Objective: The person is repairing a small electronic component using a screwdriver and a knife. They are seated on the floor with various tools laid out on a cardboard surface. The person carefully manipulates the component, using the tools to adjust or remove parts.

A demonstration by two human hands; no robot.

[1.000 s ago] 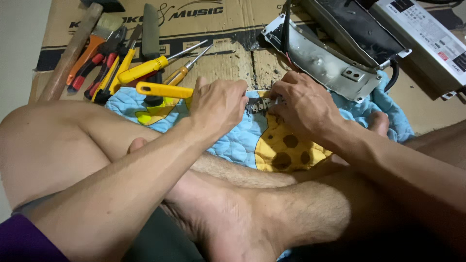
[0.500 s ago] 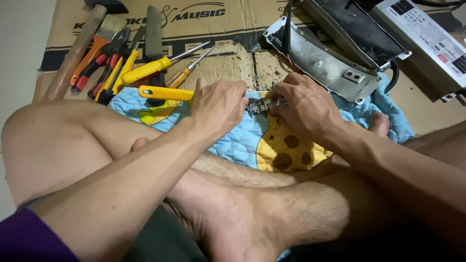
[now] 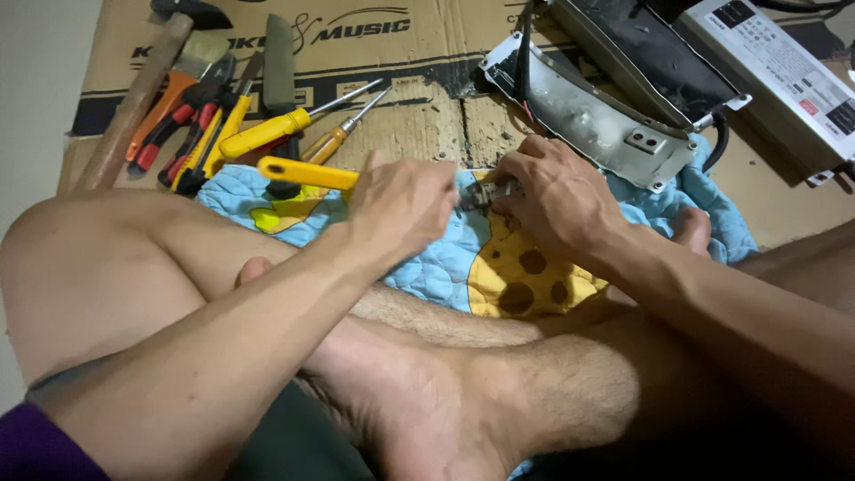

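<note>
The small metal part [image 3: 485, 194], greyish and mostly hidden, sits between the two hands above the blue quilted cloth with a yellow spotted patch [image 3: 499, 267]; its exact shape cannot be told.

The flattened brown cardboard sheet [image 3: 427, 116] covers the floor under everything. On it at the upper right lie a long grey metal housing with a bracket plate [image 3: 592, 120] and, beside that, a white rectangular power unit with a label [image 3: 784, 71]. The cloth lies spread over the cardboard in front of the person's crossed bare legs.

The left hand [image 3: 401, 209] is curled closed around a yellow-handled tool [image 3: 307, 172], whose handle sticks out to the left while its working end points toward the metal part. The right hand [image 3: 557, 200] has its fingers bent and pinched in on the part, holding it just above the cloth.

At the upper left lies a row of tools: a wooden-handled hammer [image 3: 134, 102], red-handled pliers [image 3: 174, 134], a yellow-handled screwdriver [image 3: 267, 134] and a smaller amber-handled screwdriver [image 3: 325, 142].
</note>
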